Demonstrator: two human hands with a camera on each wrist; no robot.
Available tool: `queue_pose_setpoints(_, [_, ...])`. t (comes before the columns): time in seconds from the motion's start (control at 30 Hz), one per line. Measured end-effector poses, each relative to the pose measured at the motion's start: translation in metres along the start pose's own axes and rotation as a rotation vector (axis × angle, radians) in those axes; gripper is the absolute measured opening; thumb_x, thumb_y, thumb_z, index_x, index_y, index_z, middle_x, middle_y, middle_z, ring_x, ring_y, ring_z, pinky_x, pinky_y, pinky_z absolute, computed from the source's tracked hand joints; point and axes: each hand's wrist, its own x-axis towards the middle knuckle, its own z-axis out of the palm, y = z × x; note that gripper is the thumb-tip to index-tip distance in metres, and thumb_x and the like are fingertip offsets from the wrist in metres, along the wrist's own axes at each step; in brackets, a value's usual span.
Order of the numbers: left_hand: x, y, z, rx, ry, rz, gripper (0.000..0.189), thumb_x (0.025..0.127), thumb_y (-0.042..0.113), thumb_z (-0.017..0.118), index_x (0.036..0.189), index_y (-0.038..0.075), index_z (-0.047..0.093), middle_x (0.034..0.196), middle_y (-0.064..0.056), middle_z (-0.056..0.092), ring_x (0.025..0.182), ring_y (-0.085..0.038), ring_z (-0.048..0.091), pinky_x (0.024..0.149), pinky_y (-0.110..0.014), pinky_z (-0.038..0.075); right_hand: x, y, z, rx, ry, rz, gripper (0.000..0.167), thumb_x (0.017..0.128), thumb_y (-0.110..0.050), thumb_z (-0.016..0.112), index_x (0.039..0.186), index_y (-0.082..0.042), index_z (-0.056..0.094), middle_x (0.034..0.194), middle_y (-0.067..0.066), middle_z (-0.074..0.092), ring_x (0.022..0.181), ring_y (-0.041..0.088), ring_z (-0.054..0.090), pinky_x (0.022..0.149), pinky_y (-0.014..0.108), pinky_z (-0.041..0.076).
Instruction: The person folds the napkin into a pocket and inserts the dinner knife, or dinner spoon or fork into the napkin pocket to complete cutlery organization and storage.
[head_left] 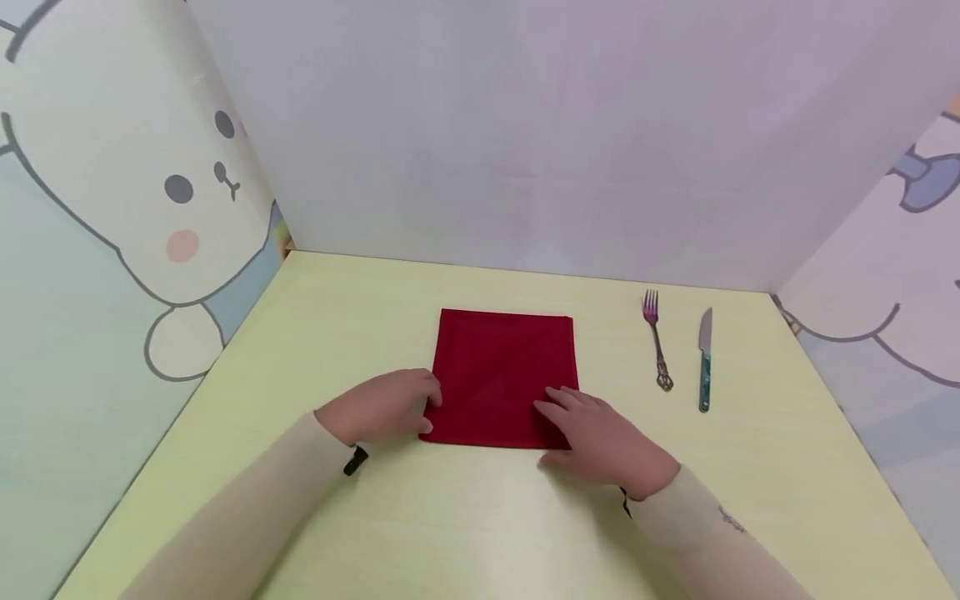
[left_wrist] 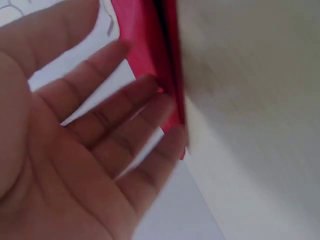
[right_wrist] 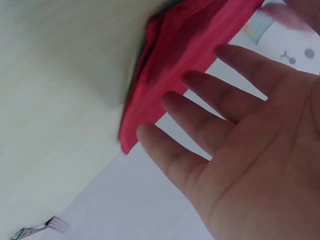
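A folded red cloth napkin [head_left: 498, 358] lies flat and nearly square on the table, its layers showing at the edge in both wrist views. At its left edge is my left hand [head_left: 386, 407], the fingertips at or just over the border. My right hand [head_left: 607, 433] reaches over the lower right corner with its fingers spread. In the left wrist view the fingers [left_wrist: 140, 117] are fairly straight beside the napkin [left_wrist: 137, 27]. The right wrist view has the fingers [right_wrist: 200, 120] extended near the cloth's edge; whether they touch it I cannot tell.
To the right of the napkin lie a fork [head_left: 657, 342] with an ornate handle and a knife [head_left: 705, 362] with a teal handle. The pale yellow table [head_left: 480, 533] meets a white panel [head_left: 510, 150] at the back and cartoon-printed panels [head_left: 97, 350] at the sides.
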Motion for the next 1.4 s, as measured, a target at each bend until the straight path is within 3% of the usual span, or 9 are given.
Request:
queue_pose_setpoints(0.1, [-0.011, 0.012, 0.005, 0.039, 0.044, 0.05, 0.016, 0.09, 0.011, 0.079, 0.105, 0.012, 0.074, 0.107, 0.002, 0.064, 0.099, -0.016, 0.06, 0.087, -0.033, 0.054, -0.007, 0.007, -0.001, 0.029, -0.017, 0.048, 0.073, 0.089, -0.04, 0.082, 0.149, -0.008, 0.055, 0.155, 0.016, 0.047, 0.143, 0.039, 0.042, 0.114, 0.055, 0.038])
queue_pose_setpoints(0.2, [-0.017, 0.022, 0.01, 0.054, 0.081, 0.08, 0.015, 0.09, 0.004, 0.075, 0.105, 0.008, 0.074, 0.104, 0.0, 0.063, 0.096, -0.017, 0.06, 0.085, -0.034, 0.054, -0.016, 0.012, -0.003, 0.055, -0.021, 0.076, 0.069, 0.088, -0.037, 0.083, 0.146, -0.007, 0.058, 0.154, 0.017, 0.049, 0.141, 0.04, 0.045, 0.111, 0.056, 0.042])
queue_pose_setpoints(0.43, [-0.025, 0.025, 0.025, 0.067, 0.158, 0.012, 0.015, 0.089, -0.004, 0.072, 0.099, 0.007, 0.072, 0.1, 0.0, 0.059, 0.091, -0.017, 0.06, 0.081, -0.032, 0.055, -0.028, 0.02, -0.002, 0.102, -0.029, 0.077, 0.06, 0.089, -0.027, 0.083, 0.141, -0.007, 0.063, 0.155, 0.013, 0.049, 0.142, 0.037, 0.045, 0.109, 0.051, 0.046])
queue_pose_setpoints(0.57, [-0.027, 0.021, 0.031, 0.071, 0.197, 0.0, 0.024, 0.089, -0.008, 0.068, 0.108, 0.006, 0.071, 0.104, -0.001, 0.06, 0.096, -0.018, 0.061, 0.085, -0.033, 0.055, -0.028, 0.021, 0.001, 0.102, 0.004, 0.059, 0.053, 0.089, -0.021, 0.081, 0.138, -0.007, 0.066, 0.152, 0.013, 0.052, 0.14, 0.037, 0.047, 0.108, 0.052, 0.047])
queue_pose_setpoints(0.77, [-0.02, 0.021, 0.035, 0.096, 0.203, -0.032, 0.033, 0.087, -0.009, 0.065, 0.115, 0.008, 0.071, 0.105, 0.001, 0.061, 0.099, -0.018, 0.061, 0.087, -0.032, 0.054, -0.024, 0.024, 0.005, 0.053, 0.092, 0.027, 0.046, 0.087, -0.014, 0.08, 0.131, -0.005, 0.07, 0.143, 0.015, 0.058, 0.132, 0.04, 0.053, 0.103, 0.058, 0.048])
queue_pose_setpoints(1.1, [-0.015, 0.024, 0.035, 0.119, 0.194, -0.043, 0.03, 0.086, -0.009, 0.068, 0.11, 0.008, 0.072, 0.1, 0.003, 0.059, 0.094, -0.017, 0.059, 0.085, -0.031, 0.054, -0.013, 0.031, -0.009, 0.026, 0.078, 0.042, 0.051, 0.087, -0.022, 0.083, 0.132, -0.004, 0.069, 0.135, 0.016, 0.063, 0.126, 0.039, 0.057, 0.102, 0.055, 0.05])
queue_pose_setpoints(1.2, [-0.013, 0.024, 0.033, 0.243, 0.183, 0.009, 0.022, 0.087, -0.005, 0.071, 0.103, 0.01, 0.072, 0.093, 0.004, 0.057, 0.085, -0.015, 0.058, 0.079, -0.029, 0.053, -0.01, 0.032, -0.009, -0.005, 0.081, 0.014, 0.051, 0.085, -0.023, 0.085, 0.13, -0.004, 0.07, 0.133, 0.015, 0.064, 0.125, 0.038, 0.058, 0.102, 0.054, 0.05])
queue_pose_setpoints(1.33, [-0.009, 0.021, 0.029, 0.531, 0.186, 0.129, 0.016, 0.085, 0.005, 0.081, 0.094, 0.014, 0.072, 0.086, 0.003, 0.057, 0.077, -0.015, 0.055, 0.072, -0.028, 0.049, -0.008, 0.029, -0.008, -0.038, 0.07, -0.039, 0.048, 0.084, -0.021, 0.084, 0.127, -0.005, 0.071, 0.132, 0.015, 0.064, 0.126, 0.038, 0.058, 0.103, 0.053, 0.049])
queue_pose_setpoints(1.4, [-0.008, 0.021, 0.027, 0.632, 0.183, 0.184, 0.018, 0.082, 0.009, 0.085, 0.092, 0.015, 0.072, 0.085, 0.003, 0.058, 0.076, -0.015, 0.055, 0.072, -0.028, 0.049, -0.008, 0.027, -0.007, -0.051, 0.072, -0.059, 0.045, 0.084, -0.02, 0.083, 0.125, -0.004, 0.072, 0.131, 0.015, 0.065, 0.125, 0.038, 0.058, 0.103, 0.052, 0.049])
